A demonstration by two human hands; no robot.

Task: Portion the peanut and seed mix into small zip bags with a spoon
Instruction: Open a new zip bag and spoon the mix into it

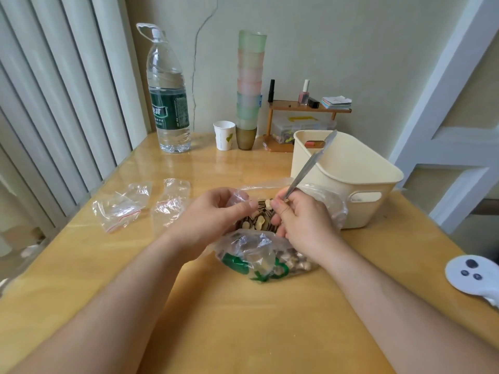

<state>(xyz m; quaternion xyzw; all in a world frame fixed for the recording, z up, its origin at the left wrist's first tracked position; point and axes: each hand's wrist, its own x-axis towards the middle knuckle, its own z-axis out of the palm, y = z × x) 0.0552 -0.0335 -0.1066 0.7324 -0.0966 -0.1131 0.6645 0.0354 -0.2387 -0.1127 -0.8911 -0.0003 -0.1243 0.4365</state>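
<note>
A large clear plastic bag (259, 255) with green print lies on the wooden table (243, 319), open at the top and full of peanuts and dark seeds (256, 220). My left hand (213, 214) pinches the bag's left rim and holds it open. My right hand (299, 220) grips a metal spoon (310, 163); its handle points up and to the right, and its bowl is hidden down in the mix. Two small empty zip bags (121, 206) (170, 201) with red seal lines lie to the left.
A cream plastic bin (348, 168) stands just right of the bag. At the back are a large water bottle (168, 95), a paper cup (224, 134), a stack of coloured cups (249, 87) and a small wooden shelf (307, 107). A white object (472, 273) lies at the right edge.
</note>
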